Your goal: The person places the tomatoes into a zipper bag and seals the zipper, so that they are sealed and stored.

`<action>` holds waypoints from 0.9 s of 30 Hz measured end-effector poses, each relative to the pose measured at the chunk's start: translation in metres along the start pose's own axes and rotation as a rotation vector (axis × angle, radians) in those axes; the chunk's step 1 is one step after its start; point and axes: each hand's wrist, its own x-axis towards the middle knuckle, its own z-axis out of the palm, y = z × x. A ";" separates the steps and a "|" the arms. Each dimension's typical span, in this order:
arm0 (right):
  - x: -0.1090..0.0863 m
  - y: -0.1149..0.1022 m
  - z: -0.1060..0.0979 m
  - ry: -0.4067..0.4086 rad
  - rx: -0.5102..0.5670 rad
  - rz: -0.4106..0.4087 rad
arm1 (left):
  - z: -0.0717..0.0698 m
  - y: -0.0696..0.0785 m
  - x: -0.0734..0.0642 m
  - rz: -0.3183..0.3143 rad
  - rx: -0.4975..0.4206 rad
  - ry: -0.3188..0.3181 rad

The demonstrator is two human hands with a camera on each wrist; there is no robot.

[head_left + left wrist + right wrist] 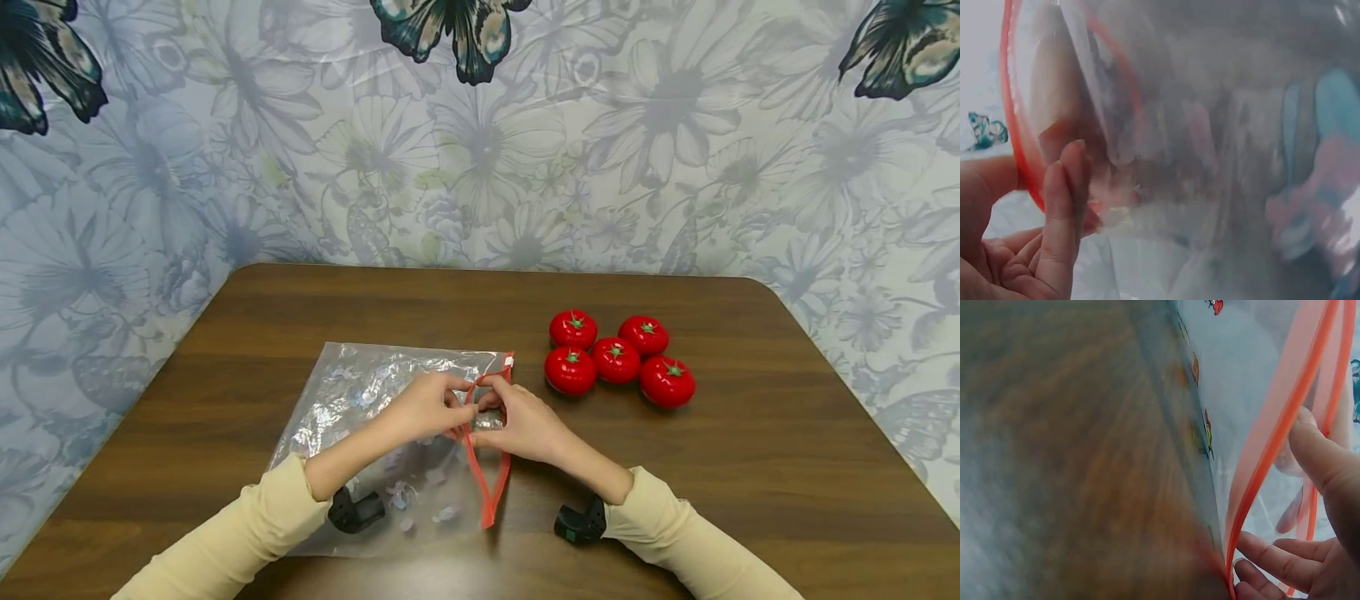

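A clear plastic zip bag (345, 400) with a red zip edge (489, 504) lies on the table, its mouth facing right and partly spread. My left hand (431, 406) pinches one side of the mouth between thumb and fingers. Opposite it, my right hand (528, 425) grips the other side, and the two hands nearly meet. Through the film in the left wrist view, blurred pink and blue prints (1332, 169) show on the bag. The right wrist view has the orange-red zip strip (1279, 444) running past the thumb and fingers of my right hand (1310, 562).
Several red tomatoes (617, 360) with green stems sit in a cluster on the brown wooden table (750, 467), right of and beyond the bag. A floral cloth (525, 167) with butterflies hangs behind the table's far edge. Each wrist carries a black camera (356, 510).
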 end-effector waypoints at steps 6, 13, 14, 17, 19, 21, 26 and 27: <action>-0.004 0.006 0.003 -0.086 0.012 -0.084 | -0.008 -0.017 -0.004 -0.017 -0.242 0.047; -0.007 0.014 0.004 -0.131 -0.004 -0.163 | -0.029 -0.015 -0.013 -0.032 -0.435 0.126; -0.007 0.015 0.004 -0.133 -0.006 -0.168 | -0.033 -0.014 -0.015 -0.031 -0.456 0.134; -0.006 0.018 0.003 -0.144 -0.018 -0.173 | -0.042 -0.011 -0.019 -0.030 -0.499 0.141; -0.006 0.019 0.002 -0.156 -0.023 -0.171 | -0.048 -0.011 -0.022 -0.026 -0.502 0.121; -0.007 0.020 0.001 -0.165 -0.033 -0.165 | -0.054 -0.012 -0.026 -0.016 -0.491 0.064; -0.007 0.022 0.000 -0.173 -0.042 -0.165 | -0.063 -0.013 -0.034 0.039 -0.461 -0.088; -0.007 0.022 0.000 -0.176 -0.040 -0.165 | -0.064 -0.013 -0.035 0.046 -0.459 -0.102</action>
